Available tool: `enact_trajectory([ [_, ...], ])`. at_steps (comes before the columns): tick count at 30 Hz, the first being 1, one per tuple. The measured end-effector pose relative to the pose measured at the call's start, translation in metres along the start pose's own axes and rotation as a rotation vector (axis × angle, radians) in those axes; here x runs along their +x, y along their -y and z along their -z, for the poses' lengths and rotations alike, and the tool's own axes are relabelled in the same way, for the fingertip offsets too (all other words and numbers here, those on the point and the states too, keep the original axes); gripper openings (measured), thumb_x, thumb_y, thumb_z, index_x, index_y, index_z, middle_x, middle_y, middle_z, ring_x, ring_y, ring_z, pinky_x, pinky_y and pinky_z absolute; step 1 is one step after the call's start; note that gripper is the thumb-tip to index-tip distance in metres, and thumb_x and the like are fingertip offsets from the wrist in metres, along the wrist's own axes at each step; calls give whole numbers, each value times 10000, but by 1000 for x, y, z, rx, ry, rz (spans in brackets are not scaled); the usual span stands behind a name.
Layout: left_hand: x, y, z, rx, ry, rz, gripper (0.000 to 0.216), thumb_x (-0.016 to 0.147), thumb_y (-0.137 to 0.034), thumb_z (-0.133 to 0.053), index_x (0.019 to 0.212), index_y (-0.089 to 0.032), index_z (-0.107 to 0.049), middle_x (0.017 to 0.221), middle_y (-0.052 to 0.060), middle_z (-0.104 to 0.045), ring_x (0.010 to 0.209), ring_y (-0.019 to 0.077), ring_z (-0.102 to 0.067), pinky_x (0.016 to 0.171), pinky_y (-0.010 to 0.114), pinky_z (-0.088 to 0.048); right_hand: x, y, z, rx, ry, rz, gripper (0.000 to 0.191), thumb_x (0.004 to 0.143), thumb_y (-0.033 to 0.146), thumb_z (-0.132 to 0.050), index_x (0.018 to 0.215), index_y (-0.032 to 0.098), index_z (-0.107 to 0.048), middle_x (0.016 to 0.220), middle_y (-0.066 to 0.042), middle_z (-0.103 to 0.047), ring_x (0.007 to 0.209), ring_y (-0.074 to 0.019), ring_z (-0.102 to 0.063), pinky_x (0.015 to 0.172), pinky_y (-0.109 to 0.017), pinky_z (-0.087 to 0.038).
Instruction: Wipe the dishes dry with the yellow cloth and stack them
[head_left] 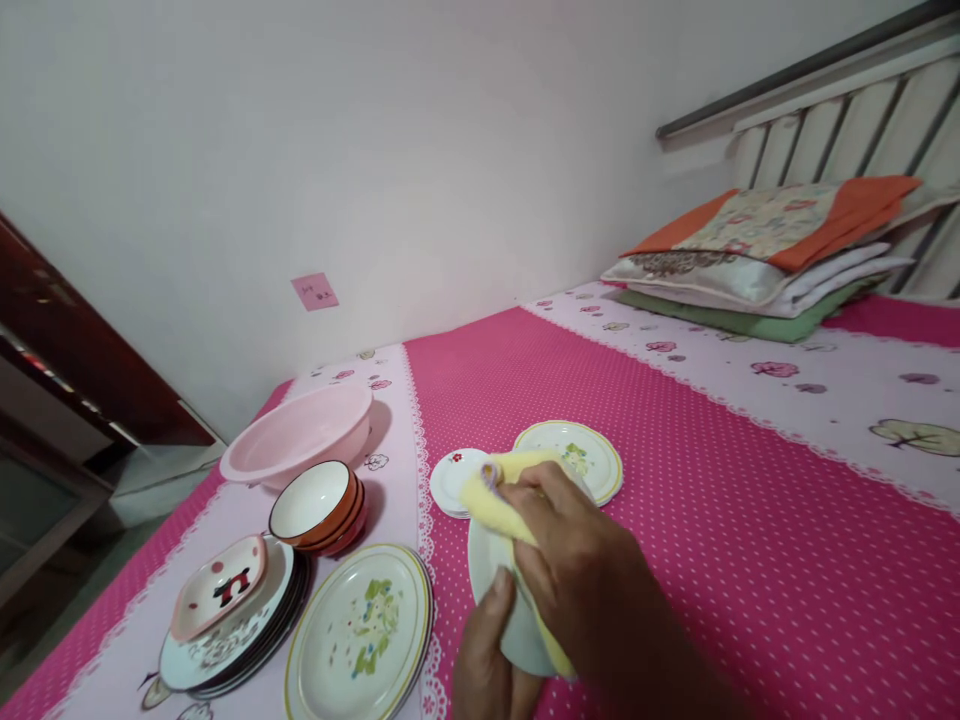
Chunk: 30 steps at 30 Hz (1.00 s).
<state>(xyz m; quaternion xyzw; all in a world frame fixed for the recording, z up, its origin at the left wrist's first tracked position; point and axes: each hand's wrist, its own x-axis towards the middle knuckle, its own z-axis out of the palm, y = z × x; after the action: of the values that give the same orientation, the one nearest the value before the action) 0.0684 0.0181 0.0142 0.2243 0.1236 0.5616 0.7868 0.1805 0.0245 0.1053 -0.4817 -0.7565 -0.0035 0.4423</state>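
Note:
My left hand (491, 650) grips a white plate (486, 560) by its near edge, thumb lying on the face. The plate is held tilted above the bedspread. My right hand (574, 545) is closed on a yellow cloth (495, 507), which is pressed over the plate and also hangs along its right side. Just beyond, small white plates (450, 485) with a red flower sit stacked. A yellow-rimmed plate (604, 460) with a green print lies behind my right hand, partly covered by the cloth and hand.
On the left lie a pink basin (300, 430), stacked orange-brown bowls (315, 505), yellow-rimmed plates (326, 640), and dark-edged plates (277, 600) under a square pink-rimmed dish (217, 575). Folded pillows (757, 250) rest at the far right by a radiator (862, 130). A white wall (450, 150) stands behind.

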Motion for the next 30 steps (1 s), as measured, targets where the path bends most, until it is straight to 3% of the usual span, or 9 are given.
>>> enact_trajectory([
  [3,-4,0,-3,56,-9,78,286,943,-269,-625,1139,-153,-798,1156,169,-776,1227,358,-657,1140,508,-422,6,-20,10,-108,-40,-97,326,882,84,-451,1133,152,-647,1022,-97,-642,910,-258,-649,722,-352,-520],
  [7,-7,-8,3,48,7,82,291,966,-221,-569,1112,-129,-804,1155,176,-774,1180,332,-689,1139,476,-429,13,-44,22,-260,111,-324,360,892,124,-474,1207,146,-646,1114,-117,-661,861,-243,-668,632,-318,-463],
  [12,-6,-26,11,-88,255,-43,499,1044,-122,-293,1223,-194,-753,1264,100,-727,1210,192,-677,1162,332,-390,14,-57,26,-311,319,-506,385,909,117,-474,1257,146,-637,1169,-139,-683,820,-225,-684,630,-303,-397],
  [16,-2,-40,10,-149,349,-105,572,1075,-181,-173,1314,-183,-692,1351,76,-667,1296,173,-611,1201,321,-315,8,-50,20,-171,354,-494,369,882,88,-463,1209,133,-630,1004,-125,-723,711,-210,-667,590,-298,-376],
  [19,1,-48,11,-160,340,-176,552,1091,-342,-204,1347,-194,-670,1379,80,-647,1308,199,-604,1213,361,-297,2,-42,13,-61,359,-409,335,845,58,-463,1121,133,-638,911,-114,-713,738,-228,-670,647,-312,-445],
  [24,5,-53,18,-178,195,-293,581,1042,-554,-331,1283,-197,-721,1305,118,-702,1212,278,-675,1125,437,-443,-13,-23,0,148,426,-174,424,823,15,-445,1182,148,-625,1137,-119,-699,1070,-249,-659,962,-366,-494],
  [27,3,-52,19,-168,71,-317,574,1037,-544,-356,1239,-176,-747,1212,144,-752,1131,289,-718,1083,450,-487,-18,-4,-4,308,499,-108,444,839,17,-437,1213,158,-631,1174,-113,-702,1087,-241,-661,980,-374,-502],
  [30,1,-49,14,-151,56,-228,630,1049,-526,-316,1193,-106,-763,1162,182,-768,1101,268,-730,1154,426,-409,-11,7,4,474,512,-108,416,826,54,-503,1191,202,-639,1148,-62,-717,1046,-211,-675,938,-319,-520],
])
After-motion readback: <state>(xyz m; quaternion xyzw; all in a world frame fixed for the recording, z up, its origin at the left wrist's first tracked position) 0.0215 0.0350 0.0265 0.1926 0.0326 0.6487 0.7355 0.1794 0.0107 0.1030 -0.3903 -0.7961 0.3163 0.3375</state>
